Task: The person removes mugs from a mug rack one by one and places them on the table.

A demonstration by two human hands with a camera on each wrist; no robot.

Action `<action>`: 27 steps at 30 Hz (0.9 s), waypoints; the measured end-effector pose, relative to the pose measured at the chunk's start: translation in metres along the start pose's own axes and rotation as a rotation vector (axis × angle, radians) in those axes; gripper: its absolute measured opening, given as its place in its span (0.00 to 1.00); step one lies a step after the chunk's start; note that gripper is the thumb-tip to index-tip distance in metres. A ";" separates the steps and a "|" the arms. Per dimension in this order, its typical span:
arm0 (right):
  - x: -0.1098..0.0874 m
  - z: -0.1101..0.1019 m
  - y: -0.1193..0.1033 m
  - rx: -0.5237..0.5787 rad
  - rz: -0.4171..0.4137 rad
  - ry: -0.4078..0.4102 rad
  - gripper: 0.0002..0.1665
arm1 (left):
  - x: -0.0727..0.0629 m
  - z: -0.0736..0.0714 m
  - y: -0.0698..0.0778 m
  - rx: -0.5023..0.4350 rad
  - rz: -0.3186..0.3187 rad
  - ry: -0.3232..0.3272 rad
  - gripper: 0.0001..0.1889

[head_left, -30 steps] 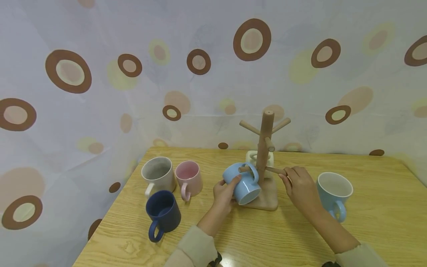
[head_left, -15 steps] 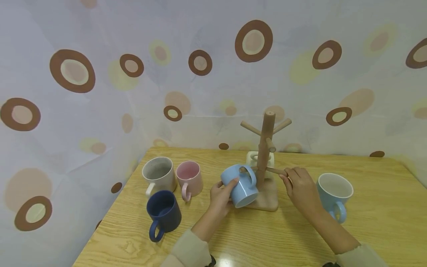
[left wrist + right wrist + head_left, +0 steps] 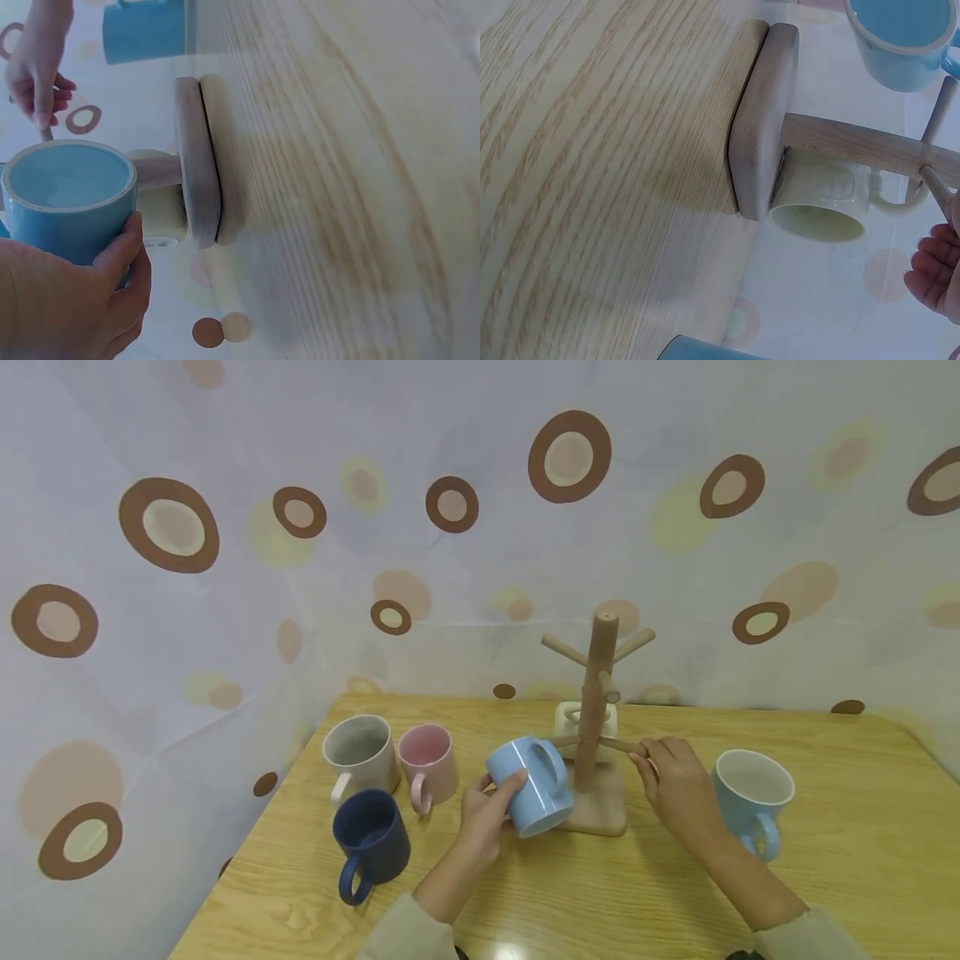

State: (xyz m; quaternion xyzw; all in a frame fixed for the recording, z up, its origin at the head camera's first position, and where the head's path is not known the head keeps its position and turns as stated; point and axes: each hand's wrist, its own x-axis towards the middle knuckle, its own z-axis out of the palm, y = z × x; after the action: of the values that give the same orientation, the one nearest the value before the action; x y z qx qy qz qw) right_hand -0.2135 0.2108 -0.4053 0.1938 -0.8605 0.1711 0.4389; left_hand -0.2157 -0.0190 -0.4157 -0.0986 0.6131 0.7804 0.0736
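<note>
My left hand grips a light blue mug by its body, thumb on top. The mug is tilted, its handle toward the wooden mug tree. That handle lies just off the tip of the tree's lower left peg. In the left wrist view, fingers curl round the mug's side. On the other side, my right hand pinches the end of the lower right peg. A cream mug is behind the tree's post, its handle by the pegs.
At left on the wooden table stand a grey-white mug, a pink mug and a dark blue mug. A blue mug with a white inside stands by my right forearm. A patterned cloth hangs behind.
The left hand has drawn the light blue mug left and toward me, so its handle came off the lower left peg. The right hand has stayed on its peg.
</note>
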 end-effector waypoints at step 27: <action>-0.005 -0.028 -0.050 1.117 0.885 -0.604 0.19 | -0.021 0.004 -0.015 0.213 0.083 -0.141 0.40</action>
State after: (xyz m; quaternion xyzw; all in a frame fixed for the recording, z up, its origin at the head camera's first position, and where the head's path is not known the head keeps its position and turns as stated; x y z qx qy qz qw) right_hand -0.1673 0.1811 -0.3876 0.0628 -0.7264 0.6789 -0.0869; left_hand -0.1919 -0.0118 -0.4239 -0.0096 0.6894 0.7182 0.0940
